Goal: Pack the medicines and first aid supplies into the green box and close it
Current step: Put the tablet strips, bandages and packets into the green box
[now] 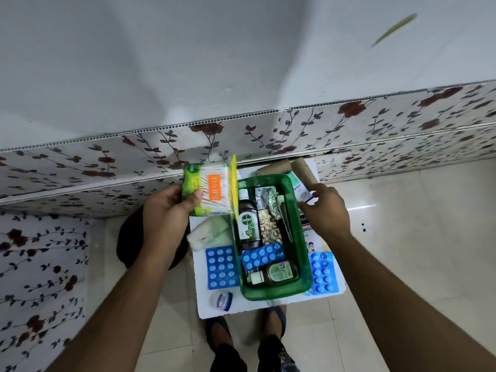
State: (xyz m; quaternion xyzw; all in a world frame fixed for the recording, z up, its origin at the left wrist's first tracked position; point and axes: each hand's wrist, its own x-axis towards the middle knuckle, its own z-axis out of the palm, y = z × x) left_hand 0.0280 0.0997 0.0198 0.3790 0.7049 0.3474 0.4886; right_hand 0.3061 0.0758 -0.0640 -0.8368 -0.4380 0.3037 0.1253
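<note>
the open green translucent plastic box (300, 253) sits on a white board, holding an upright-lying dark dettol bottle (248, 226), a blue blister strip (261, 255), a small brown bottle (276, 272) on its side and gold and silver foil strips (269, 226). a blue tablet sheet (222, 267) lies just left of it, another (322, 272) just right. a clear pack of cotton swabs (212, 191) is held above the box's left edge.
</note>
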